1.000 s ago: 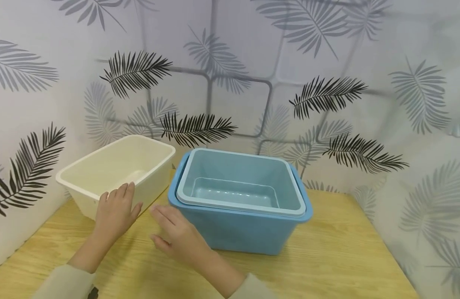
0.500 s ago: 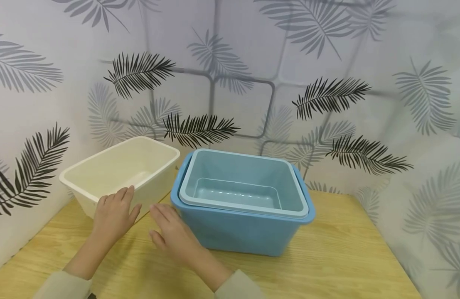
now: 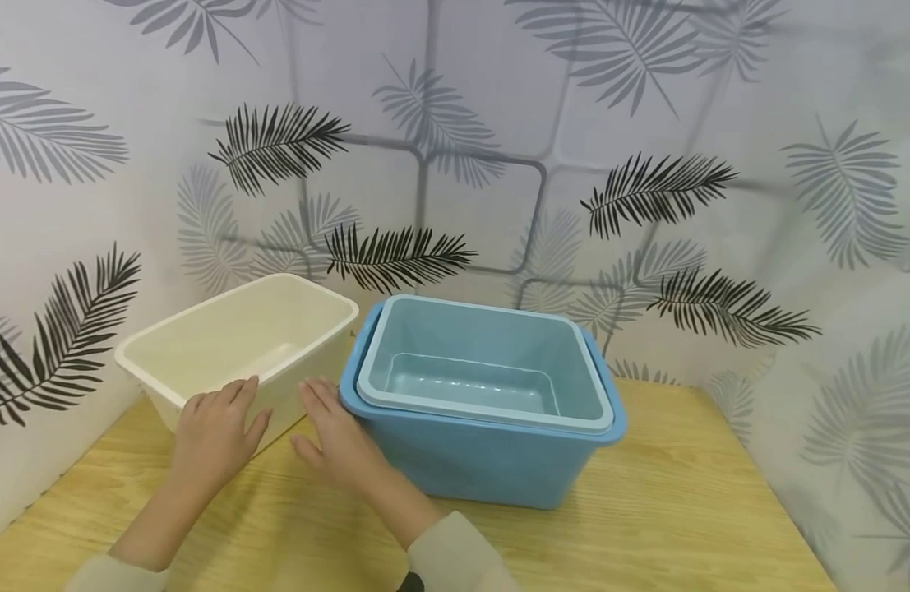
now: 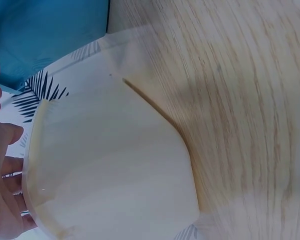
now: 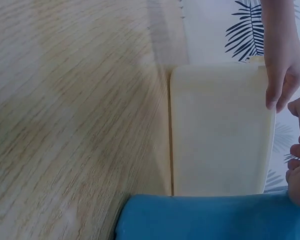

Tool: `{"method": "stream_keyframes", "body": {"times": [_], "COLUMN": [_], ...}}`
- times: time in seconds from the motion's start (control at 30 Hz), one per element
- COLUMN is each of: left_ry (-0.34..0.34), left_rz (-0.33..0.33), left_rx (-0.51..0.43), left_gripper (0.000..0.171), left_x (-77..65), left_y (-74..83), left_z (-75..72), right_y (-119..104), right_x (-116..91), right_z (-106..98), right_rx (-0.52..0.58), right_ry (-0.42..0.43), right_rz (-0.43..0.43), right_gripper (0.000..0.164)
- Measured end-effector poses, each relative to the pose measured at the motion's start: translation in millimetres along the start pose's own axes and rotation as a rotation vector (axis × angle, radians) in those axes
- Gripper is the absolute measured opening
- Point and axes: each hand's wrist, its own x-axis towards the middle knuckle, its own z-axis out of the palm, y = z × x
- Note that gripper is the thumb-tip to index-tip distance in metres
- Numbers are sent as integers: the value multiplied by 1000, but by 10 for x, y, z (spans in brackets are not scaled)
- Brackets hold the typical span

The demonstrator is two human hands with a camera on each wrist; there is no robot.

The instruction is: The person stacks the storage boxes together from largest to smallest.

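A cream plastic basin [image 3: 307, 370] stands at the left of the table. My left hand [image 3: 212, 432] rests on its near rim, fingers fairly straight; in the left wrist view, the fingertips of that hand [image 4: 7, 195] lie at the rim of the basin [image 4: 115, 165]. Between the basin and a blue tub [image 3: 477, 460] is my right hand [image 3: 339, 436], with relaxed fingers close to the tub's left end and holding nothing. A lighter blue basin [image 3: 469, 329] sits nested inside the tub. The right wrist view shows the blue tub [image 5: 205, 215] below the cream basin [image 5: 220, 130].
A wood-grain table [image 3: 684, 493] lies under the containers. Behind and at both sides stands a pale wall covering [image 3: 484, 107] with leaf patterns. The blue tub sits close to the right end of the cream basin.
My right hand has moved slightly forward, toward the gap between the containers. The left hand has slid a little left and nearer along the rim. The cream basin has shifted slightly toward me.
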Motion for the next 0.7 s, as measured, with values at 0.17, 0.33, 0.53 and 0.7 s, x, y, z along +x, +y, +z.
{"method": "stream_keyframes", "body": {"times": [0.17,0.33,0.53,0.7], "left_ry": [18,40,57,39], "left_rz": [-3,-5,-41,-58], "left_rx": [-20,-31,13,106], "left_gripper": [44,41,37,39], "left_x": [-30,-56,-54,11], "left_y": [-30,-49,17,171], "left_z": [-23,-39,-72,-76], "right_y": [-12,-28,-57,-72], "right_x": [47,86,135,161], "right_z": [48,80,72,82], "right_rx": [21,36,49,33], "right_ry": [5,13,25,11], "right_rz": [8,17,35,81], "right_gripper": [58,58,57,58]}}
